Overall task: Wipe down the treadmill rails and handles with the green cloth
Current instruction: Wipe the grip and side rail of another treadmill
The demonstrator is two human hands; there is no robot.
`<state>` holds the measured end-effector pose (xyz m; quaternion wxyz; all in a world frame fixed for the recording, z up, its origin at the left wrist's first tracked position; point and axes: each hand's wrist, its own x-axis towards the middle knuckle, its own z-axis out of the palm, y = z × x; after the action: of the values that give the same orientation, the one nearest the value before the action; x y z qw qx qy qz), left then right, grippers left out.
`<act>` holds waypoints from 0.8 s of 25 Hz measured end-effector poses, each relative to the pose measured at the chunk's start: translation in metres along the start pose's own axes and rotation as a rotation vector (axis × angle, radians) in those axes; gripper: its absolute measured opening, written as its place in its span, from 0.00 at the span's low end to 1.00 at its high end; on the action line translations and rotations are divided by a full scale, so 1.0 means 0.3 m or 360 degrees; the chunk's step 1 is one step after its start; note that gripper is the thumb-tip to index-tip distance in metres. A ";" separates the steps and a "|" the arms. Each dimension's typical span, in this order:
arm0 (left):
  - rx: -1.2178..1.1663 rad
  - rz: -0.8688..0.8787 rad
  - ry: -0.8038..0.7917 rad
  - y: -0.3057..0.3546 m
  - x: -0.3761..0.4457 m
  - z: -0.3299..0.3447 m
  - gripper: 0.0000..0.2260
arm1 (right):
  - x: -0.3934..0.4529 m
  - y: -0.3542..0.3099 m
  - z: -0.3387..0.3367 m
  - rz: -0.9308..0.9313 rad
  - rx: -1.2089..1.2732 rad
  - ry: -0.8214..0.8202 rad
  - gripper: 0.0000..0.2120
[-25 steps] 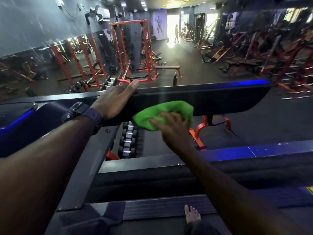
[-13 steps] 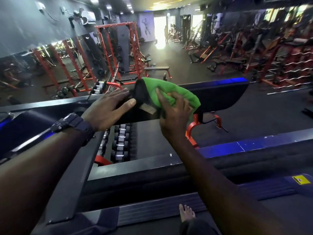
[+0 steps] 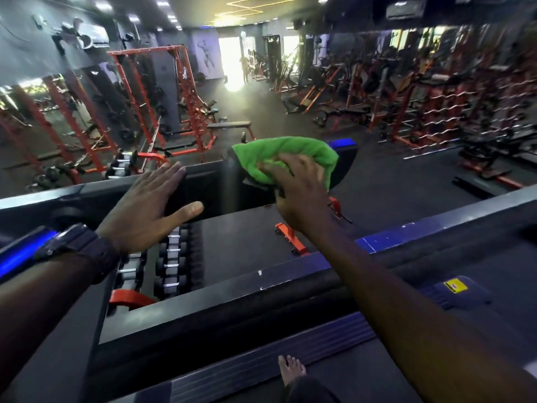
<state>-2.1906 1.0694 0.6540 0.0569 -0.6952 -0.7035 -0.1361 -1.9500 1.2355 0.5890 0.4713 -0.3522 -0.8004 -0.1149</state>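
The green cloth (image 3: 279, 158) is bunched over the top of the treadmill's black rail (image 3: 209, 187), near its blue-tipped right end. My right hand (image 3: 299, 190) grips the cloth with curled fingers and presses it against the rail. To its left, my left hand (image 3: 151, 210) lies flat with straight fingers against the same rail; a dark watch is on that wrist. A lower black rail (image 3: 232, 289) with a blue stripe crosses under both arms.
My bare foot (image 3: 290, 370) stands on the treadmill deck. A dumbbell rack (image 3: 171, 257) sits below the rail. Red squat racks (image 3: 162, 100) and benches fill the gym floor beyond, and a person stands far off at the bright doorway.
My right hand has slid the green cloth rightward along the top rail toward its blue end. My left hand stayed flat on the rail. The view shifted slightly.
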 end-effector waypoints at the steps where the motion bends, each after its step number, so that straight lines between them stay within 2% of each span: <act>1: 0.0059 -0.0013 -0.0013 0.007 -0.001 0.003 0.52 | -0.006 0.043 -0.020 -0.0045 0.0019 -0.0087 0.24; 3: 0.0120 -0.0027 -0.0051 0.020 0.005 0.008 0.53 | 0.045 0.117 -0.066 0.0265 0.0054 -0.0103 0.23; 4: 0.0124 -0.0033 -0.0061 0.025 0.007 0.005 0.53 | 0.096 0.102 -0.076 0.0445 0.0021 -0.0127 0.23; 5: 0.0137 -0.0029 -0.0053 0.031 0.012 0.000 0.53 | 0.148 0.044 -0.075 0.0498 0.0010 -0.0213 0.23; 8: 0.0177 0.0042 -0.0032 0.032 0.020 -0.015 0.48 | 0.178 -0.229 -0.033 -0.0040 0.0306 -0.0499 0.24; 10: 0.0161 0.0061 -0.0049 0.032 0.020 -0.025 0.49 | 0.136 -0.212 -0.040 -0.0324 0.0415 -0.0645 0.25; 11: 0.0175 0.0071 -0.0053 0.035 0.017 -0.022 0.51 | 0.144 -0.136 -0.067 -0.0305 0.0409 -0.0671 0.25; 14: 0.0103 -0.0008 -0.0079 0.054 0.027 -0.015 0.52 | 0.191 0.011 -0.090 0.0336 0.0116 -0.0426 0.25; 15: 0.0044 0.0017 -0.0082 0.073 0.041 -0.017 0.50 | 0.191 -0.008 -0.077 0.0366 0.0030 -0.0360 0.25; 18: -0.0109 0.0253 0.0028 0.173 0.121 -0.011 0.40 | 0.102 -0.039 -0.049 -0.0092 0.0160 -0.0491 0.26; 19: -0.0148 0.0312 0.0020 0.222 0.154 0.001 0.39 | 0.103 0.030 -0.071 -0.0120 0.0194 -0.0506 0.27; 20: -0.0158 0.0316 -0.0008 0.271 0.187 0.022 0.39 | 0.113 0.121 -0.081 0.0026 0.0194 -0.0369 0.27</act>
<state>-2.1107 1.1249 0.6718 0.0338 -0.7637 -0.6237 -0.1629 -1.9197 1.2649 0.6246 0.3970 -0.3404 -0.8521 -0.0209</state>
